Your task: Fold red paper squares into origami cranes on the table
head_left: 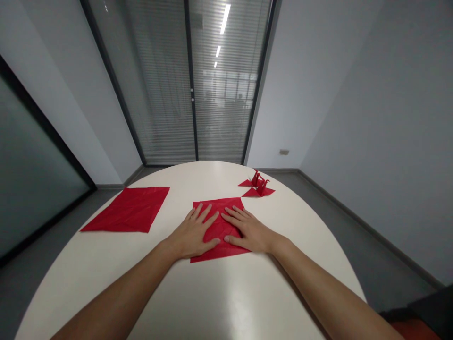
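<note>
A square sheet of red paper [221,226] lies flat on the white table in front of me, with crease lines showing across it. My left hand [194,231] rests on its left part, palm down, fingers spread. On the right part lies my right hand [249,231], also flat with its fingers apart. The two thumbs point toward each other near the middle of the sheet. Both palms hide the sheet's side edges in part.
Red paper sheets [130,210] lie at the table's left; I cannot tell how many. Two folded red paper cranes [261,189] stand at the back right. The round white table [198,302] has a curved edge. Beyond it is a glass door [159,94] with blinds.
</note>
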A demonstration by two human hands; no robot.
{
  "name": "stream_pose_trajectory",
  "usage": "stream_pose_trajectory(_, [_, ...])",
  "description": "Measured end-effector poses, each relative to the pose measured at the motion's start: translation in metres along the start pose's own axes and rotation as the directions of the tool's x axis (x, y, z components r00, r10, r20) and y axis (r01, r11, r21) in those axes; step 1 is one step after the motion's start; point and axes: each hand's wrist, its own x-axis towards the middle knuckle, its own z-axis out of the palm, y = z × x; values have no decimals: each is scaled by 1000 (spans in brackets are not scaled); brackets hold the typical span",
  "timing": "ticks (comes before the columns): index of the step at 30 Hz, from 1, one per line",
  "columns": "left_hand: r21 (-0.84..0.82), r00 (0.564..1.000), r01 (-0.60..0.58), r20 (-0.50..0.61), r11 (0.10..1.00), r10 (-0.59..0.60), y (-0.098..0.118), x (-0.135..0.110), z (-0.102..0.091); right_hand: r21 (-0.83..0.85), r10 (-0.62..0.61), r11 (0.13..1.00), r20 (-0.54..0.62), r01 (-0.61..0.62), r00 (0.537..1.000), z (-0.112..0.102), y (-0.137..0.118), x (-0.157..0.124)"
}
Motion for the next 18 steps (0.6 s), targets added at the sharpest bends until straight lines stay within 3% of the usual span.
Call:
stream_pose_trajectory(9, [-19, 999, 15, 46, 1000, -14, 0, 2, -2, 14, 22, 1000, 130, -24, 991, -12, 7, -5])
stream_pose_trajectory(18, [-38, 1000, 7, 26, 999, -6, 1, 2, -3, -62, 67, 996, 86, -61, 994, -5, 4, -3])
